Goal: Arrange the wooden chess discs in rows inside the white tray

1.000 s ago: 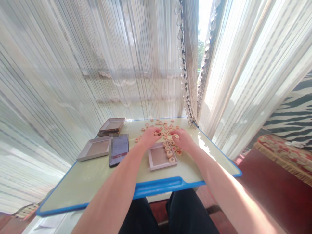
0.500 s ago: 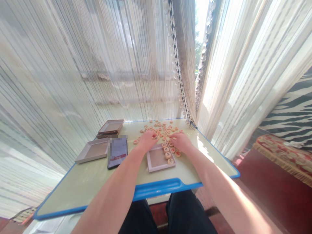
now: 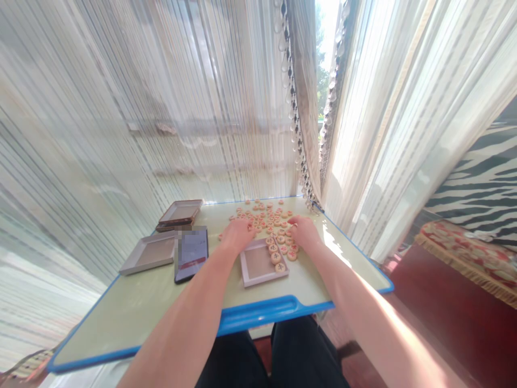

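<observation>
Several round wooden game discs (image 3: 264, 213) with red or dark marks lie scattered on the far half of a pale table (image 3: 133, 307). A small shallow white tray (image 3: 255, 264) sits in front of them, with a column of discs (image 3: 276, 257) along its right side. My left hand (image 3: 236, 235) rests at the tray's far left corner, its fingers curled down among the discs. My right hand (image 3: 304, 233) is at the tray's far right corner, fingers bent onto the discs. What either hand grips is hidden under the fingers.
A dark phone (image 3: 191, 253) lies left of the tray, beside a grey shallow tray (image 3: 148, 252) and a brown box with its lid (image 3: 180, 212). The table has a blue raised rim (image 3: 258, 315). Sheer curtains (image 3: 181, 108) close in behind, and a zebra-patterned seat (image 3: 480, 188) stands at right.
Both hands have drawn slightly apart and stay at the tray's far corners among the discs. The camera view has shifted a little, so the table sits lower left.
</observation>
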Available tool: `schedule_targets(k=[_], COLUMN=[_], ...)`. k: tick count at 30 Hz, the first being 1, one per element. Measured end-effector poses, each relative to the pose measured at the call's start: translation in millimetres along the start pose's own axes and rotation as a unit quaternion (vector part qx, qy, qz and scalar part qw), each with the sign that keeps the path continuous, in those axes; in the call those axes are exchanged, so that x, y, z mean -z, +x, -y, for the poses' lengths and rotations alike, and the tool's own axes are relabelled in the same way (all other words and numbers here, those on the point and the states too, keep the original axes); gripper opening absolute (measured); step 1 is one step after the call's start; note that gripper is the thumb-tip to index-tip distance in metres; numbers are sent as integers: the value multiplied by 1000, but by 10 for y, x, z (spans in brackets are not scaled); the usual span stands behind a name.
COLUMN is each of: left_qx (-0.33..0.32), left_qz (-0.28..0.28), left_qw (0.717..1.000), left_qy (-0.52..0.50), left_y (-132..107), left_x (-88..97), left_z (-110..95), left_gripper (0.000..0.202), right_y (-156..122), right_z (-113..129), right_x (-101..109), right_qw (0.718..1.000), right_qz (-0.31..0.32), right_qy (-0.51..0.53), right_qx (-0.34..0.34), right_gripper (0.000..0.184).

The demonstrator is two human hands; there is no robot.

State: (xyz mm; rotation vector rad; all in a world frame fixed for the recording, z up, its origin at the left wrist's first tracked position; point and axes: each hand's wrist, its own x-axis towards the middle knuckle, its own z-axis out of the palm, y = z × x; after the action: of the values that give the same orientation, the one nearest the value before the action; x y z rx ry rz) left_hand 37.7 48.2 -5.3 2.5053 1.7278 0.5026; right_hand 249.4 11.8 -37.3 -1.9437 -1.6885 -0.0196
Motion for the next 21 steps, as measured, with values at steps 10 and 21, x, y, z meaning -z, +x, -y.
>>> schedule_targets(k=[10,21], left_qx=[-110,-101], left_qz=[58,101], left_qw=[992,989], left_qy=[-8,23], left_y=[-7,-63], left_x=[32,101], left_z=[-17,-68], left_gripper=[17,24], right_y=[8,-10], right_z=[-12,12], right_x=[-30,-75], right_qw=[997,996], right_qz=[33,12], right_qy=[-16,23], right_qx=[61,89], right_gripper=[32,26])
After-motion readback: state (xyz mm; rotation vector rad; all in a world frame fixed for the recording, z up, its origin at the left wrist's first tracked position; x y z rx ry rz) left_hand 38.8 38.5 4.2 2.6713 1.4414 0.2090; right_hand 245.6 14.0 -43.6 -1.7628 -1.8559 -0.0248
